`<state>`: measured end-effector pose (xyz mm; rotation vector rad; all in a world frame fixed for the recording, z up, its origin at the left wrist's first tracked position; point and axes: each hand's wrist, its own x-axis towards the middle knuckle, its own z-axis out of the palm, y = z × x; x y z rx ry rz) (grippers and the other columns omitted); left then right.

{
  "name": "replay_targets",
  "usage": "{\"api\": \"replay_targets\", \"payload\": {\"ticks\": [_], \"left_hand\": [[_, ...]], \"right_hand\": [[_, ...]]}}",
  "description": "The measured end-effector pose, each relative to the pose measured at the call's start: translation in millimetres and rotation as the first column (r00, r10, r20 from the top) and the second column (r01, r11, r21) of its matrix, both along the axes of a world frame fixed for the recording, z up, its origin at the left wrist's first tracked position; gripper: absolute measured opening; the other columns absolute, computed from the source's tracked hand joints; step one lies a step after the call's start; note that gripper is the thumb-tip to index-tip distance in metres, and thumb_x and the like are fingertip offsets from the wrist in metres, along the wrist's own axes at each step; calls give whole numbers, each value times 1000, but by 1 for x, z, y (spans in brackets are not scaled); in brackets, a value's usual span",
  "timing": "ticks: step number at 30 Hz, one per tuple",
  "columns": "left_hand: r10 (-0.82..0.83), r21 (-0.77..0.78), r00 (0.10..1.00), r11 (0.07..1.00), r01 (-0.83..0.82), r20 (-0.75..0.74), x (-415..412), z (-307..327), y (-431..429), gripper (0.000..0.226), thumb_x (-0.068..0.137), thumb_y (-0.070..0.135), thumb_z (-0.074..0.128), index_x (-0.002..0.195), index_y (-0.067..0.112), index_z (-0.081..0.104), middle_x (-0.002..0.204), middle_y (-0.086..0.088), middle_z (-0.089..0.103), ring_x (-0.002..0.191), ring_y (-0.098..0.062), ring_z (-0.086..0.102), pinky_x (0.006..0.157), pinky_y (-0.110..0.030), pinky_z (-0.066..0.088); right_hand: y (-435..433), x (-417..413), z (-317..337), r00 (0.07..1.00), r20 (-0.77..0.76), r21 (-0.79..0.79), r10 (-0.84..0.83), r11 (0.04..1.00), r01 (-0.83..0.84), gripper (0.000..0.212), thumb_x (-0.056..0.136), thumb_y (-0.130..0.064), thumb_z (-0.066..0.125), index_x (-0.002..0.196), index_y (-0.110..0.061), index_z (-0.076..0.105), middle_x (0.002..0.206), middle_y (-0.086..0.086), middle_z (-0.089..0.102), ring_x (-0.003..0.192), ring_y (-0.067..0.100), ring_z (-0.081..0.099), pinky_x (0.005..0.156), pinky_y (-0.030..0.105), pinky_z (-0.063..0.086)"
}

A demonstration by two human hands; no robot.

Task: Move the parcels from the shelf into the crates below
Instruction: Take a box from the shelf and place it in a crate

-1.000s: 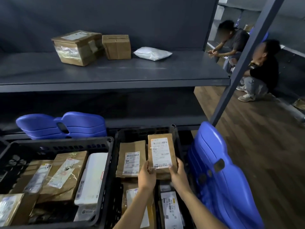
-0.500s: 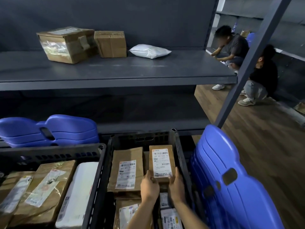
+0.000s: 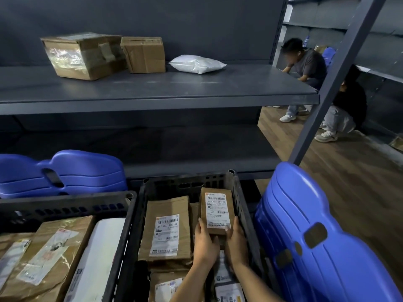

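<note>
A small brown labelled parcel [image 3: 217, 209] sits low inside the right black crate [image 3: 237, 188], near its far right corner. My left hand [image 3: 205, 243] grips its near left edge and my right hand [image 3: 236, 243] its near right edge. Beside it lies a flat brown labelled envelope [image 3: 166, 227]. On the grey shelf [image 3: 174, 88] above remain a large taped carton [image 3: 82, 54], a smaller carton [image 3: 144, 53] and a white poly bag [image 3: 197, 63].
The left black crate [image 3: 65, 203] holds several brown parcels and a white box [image 3: 98, 258]. Stacked blue plastic seats stand right [image 3: 316, 236] and behind left [image 3: 65, 171]. A slanted shelf post [image 3: 335, 77] rises right. Two people crouch on the wooden floor [image 3: 349, 182] beyond.
Both hands have carried the small brown parcel downward and deeper into the right crate. My view has shifted a little closer to the crates.
</note>
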<state>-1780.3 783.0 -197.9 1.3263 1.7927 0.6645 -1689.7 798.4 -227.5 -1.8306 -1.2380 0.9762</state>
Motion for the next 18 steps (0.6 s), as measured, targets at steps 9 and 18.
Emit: {"api": "replay_targets", "payload": {"ticks": [9, 18], "left_hand": [[-52, -39, 998, 998, 51, -29, 1, 5, -2, 82, 95, 18, 51, 153, 4, -5, 159, -14, 12, 143, -28, 27, 114, -32, 32], [-358, -80, 772, 924, 374, -525, -9, 12, -4, 77, 96, 2, 38, 149, 3, -19, 157, -11, -27, 144, -25, -24, 122, -34, 5]], "right_hand": [[-6, -3, 6, 988, 133, 41, 77, 996, -83, 69, 94, -59, 34, 151, -23, 23, 148, 1, 40, 133, 15, 41, 109, 40, 37], [-19, 3, 14, 615, 753, 30, 233, 922, -387, 80, 77, -35, 76, 140, -2, 40, 151, 12, 28, 138, 24, 36, 106, 33, 29]]}}
